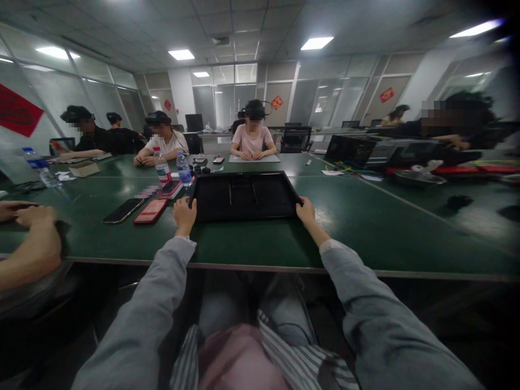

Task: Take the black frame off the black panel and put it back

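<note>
Head-worn view, forward and down

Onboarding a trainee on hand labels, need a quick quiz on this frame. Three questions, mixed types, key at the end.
1. True or false: only the right grip holds the black tray-like panel.
2. What lies between the dark phone and the left grip?
3. The tabletop under the panel is: A) white, B) green, C) yellow.

Key:
1. False; the left grip holds the opposite end.
2. A red phone, lying flat.
3. B.
</note>
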The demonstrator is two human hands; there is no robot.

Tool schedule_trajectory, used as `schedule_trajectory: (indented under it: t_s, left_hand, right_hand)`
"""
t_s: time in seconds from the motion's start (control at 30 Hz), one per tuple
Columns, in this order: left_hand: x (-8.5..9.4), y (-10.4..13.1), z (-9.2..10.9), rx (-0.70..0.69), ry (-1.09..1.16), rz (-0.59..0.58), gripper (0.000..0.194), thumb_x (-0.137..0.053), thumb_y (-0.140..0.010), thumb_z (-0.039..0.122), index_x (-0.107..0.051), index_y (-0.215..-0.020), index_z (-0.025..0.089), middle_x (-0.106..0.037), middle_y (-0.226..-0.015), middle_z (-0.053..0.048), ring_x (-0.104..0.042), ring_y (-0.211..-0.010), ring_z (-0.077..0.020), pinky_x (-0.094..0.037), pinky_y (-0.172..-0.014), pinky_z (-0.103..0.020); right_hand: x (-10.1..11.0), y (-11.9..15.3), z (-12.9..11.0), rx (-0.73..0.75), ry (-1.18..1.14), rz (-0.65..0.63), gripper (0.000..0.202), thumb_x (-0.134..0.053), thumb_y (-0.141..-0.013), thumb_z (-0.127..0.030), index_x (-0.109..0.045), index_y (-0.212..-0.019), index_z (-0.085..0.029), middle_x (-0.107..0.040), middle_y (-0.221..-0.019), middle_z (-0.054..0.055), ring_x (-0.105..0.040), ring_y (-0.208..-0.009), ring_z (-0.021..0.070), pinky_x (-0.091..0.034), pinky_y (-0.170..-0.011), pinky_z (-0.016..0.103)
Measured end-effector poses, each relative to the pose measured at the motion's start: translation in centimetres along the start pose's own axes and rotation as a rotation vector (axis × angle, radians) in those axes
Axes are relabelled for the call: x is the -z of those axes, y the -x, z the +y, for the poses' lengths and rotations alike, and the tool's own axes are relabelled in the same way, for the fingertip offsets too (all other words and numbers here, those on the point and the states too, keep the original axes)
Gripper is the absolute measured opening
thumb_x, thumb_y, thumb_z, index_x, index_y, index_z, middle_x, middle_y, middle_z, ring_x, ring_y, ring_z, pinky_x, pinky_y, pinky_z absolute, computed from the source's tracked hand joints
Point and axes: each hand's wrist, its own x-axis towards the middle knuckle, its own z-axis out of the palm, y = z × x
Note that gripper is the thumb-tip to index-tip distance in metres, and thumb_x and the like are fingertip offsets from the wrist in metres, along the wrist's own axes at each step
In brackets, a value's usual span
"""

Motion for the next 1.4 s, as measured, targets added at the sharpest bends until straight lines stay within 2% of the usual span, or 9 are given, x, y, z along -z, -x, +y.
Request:
schedule_trajectory:
  t_s: [0.1, 0.17, 0.23, 0.37, 0.57, 0.8, 0.9, 1.07, 1.4]
  left_hand:
    - [-0.3, -0.5, -0.7, 0.136, 0.07, -0.096, 0.055, -0.056, -0.094, 0.049, -0.06, -0.135, 0.013, -0.065, -0.132, -0.023, -0.059, -0.126, -0.0347, -0.043, -0.102, -0.043]
    - [-0.6, -0.7, -1.2, 0.159, 0.11, -0.189, 0.055, -0.061, -0.091, 0.049, -0.062, -0.132, 0.013, -0.066, -0.131, -0.024, -0.061, -0.125, -0.0356, -0.044, -0.101, -0.044]
    - [-0.9, -1.0, -1.6, 0.172, 0.145, -0.234, 0.049, -0.065, -0.088, 0.046, -0.066, -0.126, 0.015, -0.069, -0.128, -0.023, -0.062, -0.123, -0.0368, -0.045, -0.101, -0.045]
    - [-1.1, -1.3, -2.2, 0.201, 0.191, -0.217, 0.04, -0.064, -0.087, 0.04, -0.072, -0.118, 0.017, -0.072, -0.122, -0.02, -0.063, -0.122, -0.0368, -0.045, -0.101, -0.045]
    - [-0.9, -1.2, -2.4, 0.21, 0.146, -0.228, 0.046, -0.057, -0.09, 0.04, -0.069, -0.129, 0.017, -0.07, -0.128, -0.021, -0.064, -0.121, -0.0391, -0.046, -0.1, -0.05]
    - [0.0, -0.7, -1.6, 0.199, 0.044, -0.236, 0.049, -0.053, -0.094, 0.041, -0.068, -0.133, 0.015, -0.07, -0.125, -0.023, -0.065, -0.118, -0.0421, -0.047, -0.096, -0.053]
    - [0.4, -0.5, -1.0, 0.185, -0.025, -0.248, 0.048, -0.052, -0.094, 0.038, -0.068, -0.132, 0.014, -0.071, -0.124, -0.023, -0.065, -0.118, -0.0399, -0.048, -0.097, -0.05]
    - [0.7, -0.4, -0.3, 0.247, -0.118, -0.284, 0.046, -0.051, -0.095, 0.034, -0.065, -0.136, 0.017, -0.072, -0.125, -0.018, -0.065, -0.122, -0.0331, -0.048, -0.101, -0.043]
    - [0.6, -0.7, -0.4, 0.288, -0.108, -0.266, 0.044, -0.054, -0.094, 0.039, -0.067, -0.132, 0.02, -0.073, -0.124, -0.015, -0.065, -0.122, -0.0314, -0.049, -0.102, -0.041]
  right_hand:
    - [0.0, -0.2, 0.3, 0.004, -0.021, -0.005, 0.04, -0.054, -0.081, -0.023, -0.066, -0.119, -0.017, -0.07, -0.125, 0.015, -0.063, -0.121, 0.0288, -0.045, -0.111, 0.047]
    - [0.0, -0.3, 0.5, 0.009, -0.026, -0.006, 0.04, -0.054, -0.081, -0.023, -0.066, -0.119, -0.017, -0.07, -0.125, 0.015, -0.063, -0.122, 0.0292, -0.045, -0.111, 0.048]
    - [0.0, -0.3, 0.7, 0.017, -0.022, -0.008, 0.041, -0.055, -0.082, -0.022, -0.065, -0.121, -0.017, -0.07, -0.125, 0.015, -0.062, -0.124, 0.0297, -0.045, -0.112, 0.048]
    - [-0.1, -0.3, 1.0, 0.042, 0.018, -0.017, 0.041, -0.053, -0.085, -0.023, -0.065, -0.124, -0.015, -0.068, -0.129, 0.018, -0.061, -0.126, 0.0314, -0.044, -0.112, 0.05]
    - [-0.2, -0.5, 1.6, 0.066, 0.031, -0.006, 0.042, -0.052, -0.087, -0.024, -0.064, -0.127, -0.016, -0.067, -0.132, 0.016, -0.06, -0.127, 0.0302, -0.042, -0.114, 0.049]
    - [-0.5, -0.5, 1.8, 0.08, 0.07, -0.008, 0.046, -0.05, -0.088, -0.023, -0.063, -0.13, -0.013, -0.066, -0.133, 0.019, -0.061, -0.126, 0.0302, -0.045, -0.111, 0.047]
    - [-0.5, -0.4, 1.7, 0.093, 0.099, -0.009, 0.047, -0.049, -0.088, -0.023, -0.063, -0.131, -0.011, -0.067, -0.132, 0.019, -0.062, -0.125, 0.0305, -0.045, -0.11, 0.047]
    - [-0.3, -0.5, 1.3, 0.091, 0.136, -0.019, 0.048, -0.048, -0.088, -0.022, -0.062, -0.132, -0.01, -0.066, -0.134, 0.019, -0.062, -0.125, 0.0303, -0.045, -0.11, 0.046]
    - [0.3, 0.1, 0.4, 0.085, 0.163, -0.037, 0.05, -0.047, -0.09, -0.023, -0.061, -0.136, -0.01, -0.066, -0.134, 0.019, -0.062, -0.124, 0.0302, -0.046, -0.108, 0.045]
